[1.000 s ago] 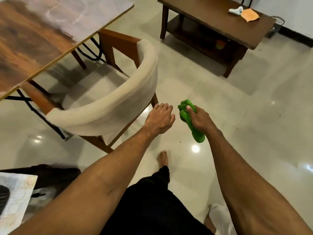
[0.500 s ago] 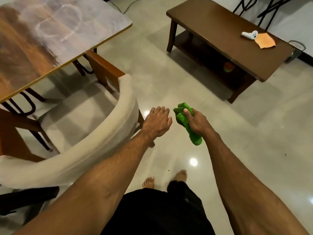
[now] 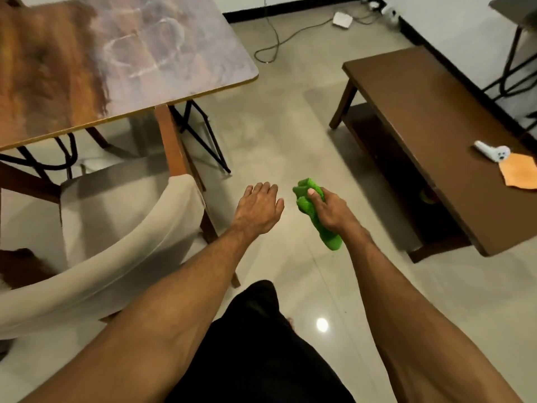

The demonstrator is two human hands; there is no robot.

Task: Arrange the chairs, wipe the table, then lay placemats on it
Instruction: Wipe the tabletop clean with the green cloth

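Observation:
The dining table (image 3: 122,62), with a glossy brown and grey patterned top, fills the upper left. A cream upholstered chair (image 3: 122,228) with wooden legs stands tucked at its near edge, lower left. My left hand (image 3: 257,207) hovers open over the floor just right of the chair's backrest, touching nothing. My right hand (image 3: 331,209) is shut on a crumpled green cloth (image 3: 312,209), held above the floor beside the left hand.
A dark brown low table (image 3: 421,126) stands at the right, with a white handheld controller (image 3: 491,151) and an orange cloth (image 3: 518,174) on it. A cable (image 3: 279,39) and a white box (image 3: 342,18) lie on the tiled floor by the far wall.
The view has swung up and left; the chair now sits lower left, closer under the table. Both hands keep their pose, the right still gripping the green cloth.

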